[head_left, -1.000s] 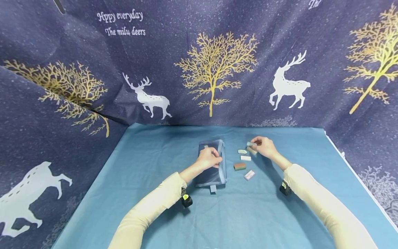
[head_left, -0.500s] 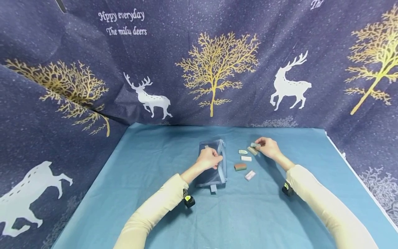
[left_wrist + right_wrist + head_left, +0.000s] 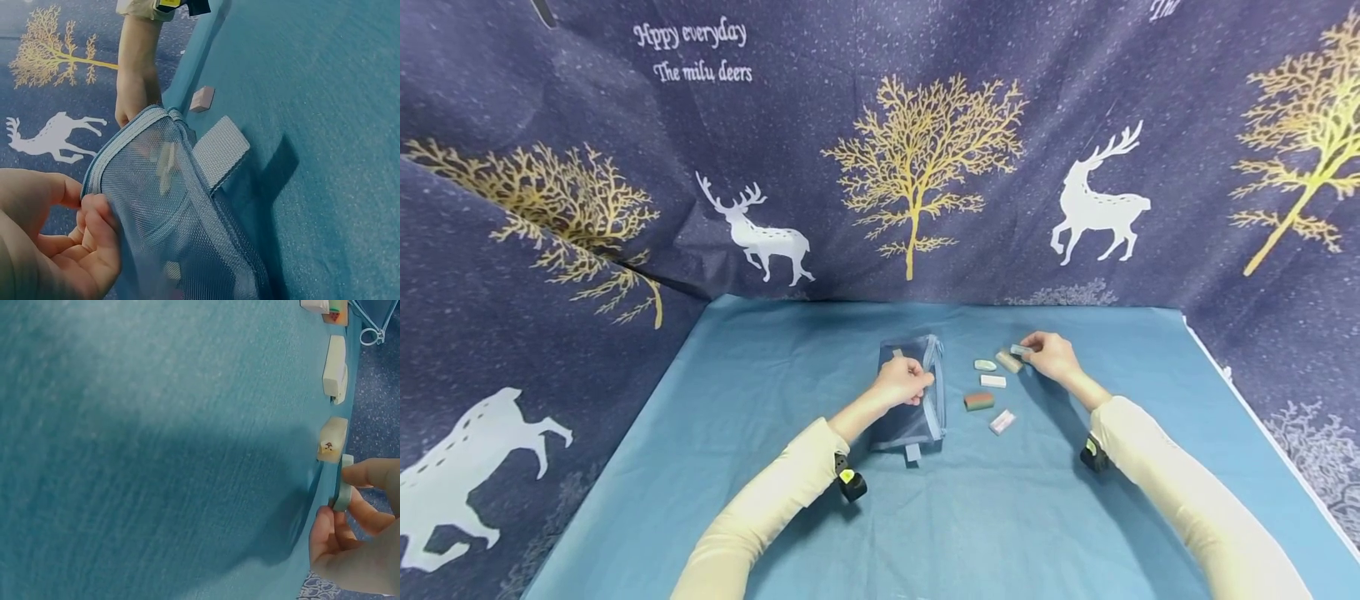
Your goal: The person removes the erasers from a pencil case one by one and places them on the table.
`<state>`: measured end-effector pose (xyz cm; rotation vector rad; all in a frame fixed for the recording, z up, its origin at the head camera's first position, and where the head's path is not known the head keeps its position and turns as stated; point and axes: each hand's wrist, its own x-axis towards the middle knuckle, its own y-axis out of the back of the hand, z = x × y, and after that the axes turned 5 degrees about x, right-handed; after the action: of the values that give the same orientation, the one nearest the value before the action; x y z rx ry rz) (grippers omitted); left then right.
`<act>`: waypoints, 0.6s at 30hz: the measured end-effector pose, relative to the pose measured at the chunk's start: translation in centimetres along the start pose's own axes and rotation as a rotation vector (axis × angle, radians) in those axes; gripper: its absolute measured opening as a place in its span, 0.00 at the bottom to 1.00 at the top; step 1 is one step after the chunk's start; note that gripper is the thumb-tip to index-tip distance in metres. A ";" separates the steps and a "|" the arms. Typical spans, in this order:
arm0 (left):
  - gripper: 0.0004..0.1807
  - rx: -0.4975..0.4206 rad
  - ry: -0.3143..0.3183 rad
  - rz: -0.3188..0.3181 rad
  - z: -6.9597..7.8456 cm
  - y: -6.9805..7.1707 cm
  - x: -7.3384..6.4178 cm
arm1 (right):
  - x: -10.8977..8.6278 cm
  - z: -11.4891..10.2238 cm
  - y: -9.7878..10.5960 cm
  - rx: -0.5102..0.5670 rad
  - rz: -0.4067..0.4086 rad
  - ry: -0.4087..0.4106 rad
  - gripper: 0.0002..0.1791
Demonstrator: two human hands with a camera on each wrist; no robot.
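Note:
My left hand (image 3: 901, 382) pinches the zipper edge of a blue mesh pouch (image 3: 895, 432), holding its mouth raised in the left wrist view. Through the mesh, small pale pieces show inside the pouch (image 3: 219, 250). At the right, my right hand (image 3: 1051, 357) holds a small teal eraser (image 3: 343, 494) between thumb and fingers, low over the cloth. Just beside it lies a tan eraser (image 3: 1008, 361) with a small printed picture on its end. Between pouch and right hand lie an oval pale eraser (image 3: 985, 365) and a white eraser (image 3: 992, 381).
Nearer the front are a red-and-green eraser (image 3: 979, 401) and a pink-and-white eraser (image 3: 1002, 422). A blue cloth (image 3: 1000, 517) covers the table. Behind it hangs a dark blue curtain (image 3: 850, 50) with deer and trees.
My right hand has shifted slightly right with the teal eraser, uncovering more of the tan eraser. My left hand stays at the pouch with hardly any movement.

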<state>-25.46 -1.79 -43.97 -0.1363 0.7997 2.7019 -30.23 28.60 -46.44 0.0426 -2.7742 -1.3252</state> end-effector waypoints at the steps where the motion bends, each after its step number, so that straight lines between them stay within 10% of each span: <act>1: 0.08 -0.011 0.002 -0.008 -0.1 0.1 0.0 | 0.0 0.0 0.0 0.004 0.003 -0.009 0.15; 18: 0.03 -0.245 0.078 -0.140 -0.7 0.8 0.4 | -0.4 0.1 0.4 -0.046 0.006 -0.124 0.15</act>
<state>-26.11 -2.63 -44.22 -0.3418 0.4572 2.6641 -29.82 28.94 -46.25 -0.0526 -2.8399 -1.4373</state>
